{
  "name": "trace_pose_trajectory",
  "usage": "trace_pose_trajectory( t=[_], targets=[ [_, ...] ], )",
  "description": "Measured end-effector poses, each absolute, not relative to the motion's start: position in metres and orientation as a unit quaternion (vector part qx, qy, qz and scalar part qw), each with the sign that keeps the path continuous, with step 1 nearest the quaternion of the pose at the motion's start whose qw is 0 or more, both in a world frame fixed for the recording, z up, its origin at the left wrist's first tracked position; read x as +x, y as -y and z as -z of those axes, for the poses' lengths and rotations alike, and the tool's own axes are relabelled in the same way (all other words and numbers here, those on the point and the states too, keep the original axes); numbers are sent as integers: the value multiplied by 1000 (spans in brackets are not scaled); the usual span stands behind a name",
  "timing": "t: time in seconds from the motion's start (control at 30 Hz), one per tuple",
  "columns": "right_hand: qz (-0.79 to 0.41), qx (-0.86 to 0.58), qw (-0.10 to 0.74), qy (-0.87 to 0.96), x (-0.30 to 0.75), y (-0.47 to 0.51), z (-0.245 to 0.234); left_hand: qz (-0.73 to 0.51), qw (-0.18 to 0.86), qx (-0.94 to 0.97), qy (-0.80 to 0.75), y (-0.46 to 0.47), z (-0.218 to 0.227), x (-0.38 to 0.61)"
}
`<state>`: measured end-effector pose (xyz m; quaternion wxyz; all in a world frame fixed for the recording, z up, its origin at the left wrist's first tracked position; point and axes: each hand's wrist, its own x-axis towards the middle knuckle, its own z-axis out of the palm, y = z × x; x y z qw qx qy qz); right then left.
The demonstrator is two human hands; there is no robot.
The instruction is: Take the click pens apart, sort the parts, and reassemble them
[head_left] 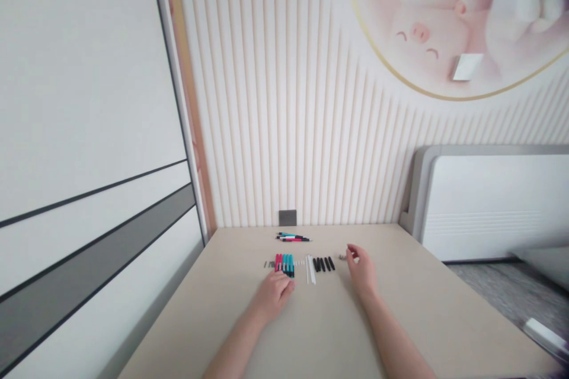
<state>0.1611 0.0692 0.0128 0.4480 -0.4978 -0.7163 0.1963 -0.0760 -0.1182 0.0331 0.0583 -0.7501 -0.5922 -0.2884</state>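
My left hand point(274, 295) rests on the table with its fingers curled, at the near ends of a row of red and blue pen barrels point(284, 262). It covers part of the row, and whatever is under its fingertips is hidden. My right hand point(362, 267) is bent, thumb and forefinger close together, beside a little cluster of small metallic parts point(342, 257). Anything between those fingertips is too small to make out. Between my hands lie thin white refills point(311, 269) and several black pen pieces point(324, 264), side by side.
Farther back on the table point(231, 302) lie a few whole pens point(293, 237). Small white pieces point(299, 263) and small grey parts point(269, 264) flank the barrels. A ribbed wall with a dark socket point(287, 217) borders the back; a white headboard point(493, 201) stands right.
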Motion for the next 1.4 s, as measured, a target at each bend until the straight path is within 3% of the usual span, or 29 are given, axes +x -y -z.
trace_pose_trajectory(
  t=[0.13, 0.53, 1.4],
  targets=[
    [-198, -590, 369, 690, 191, -88, -4, 280, 56, -756, 589, 117, -32, -78],
    [-183, -614, 277, 716, 191, -87, -2, 270, 55, -761, 587, 113, -29, -81],
    [-176, -602, 253, 737, 186, -88, -3, 299, 15, -759, 579, 115, -33, -79]
  ],
)
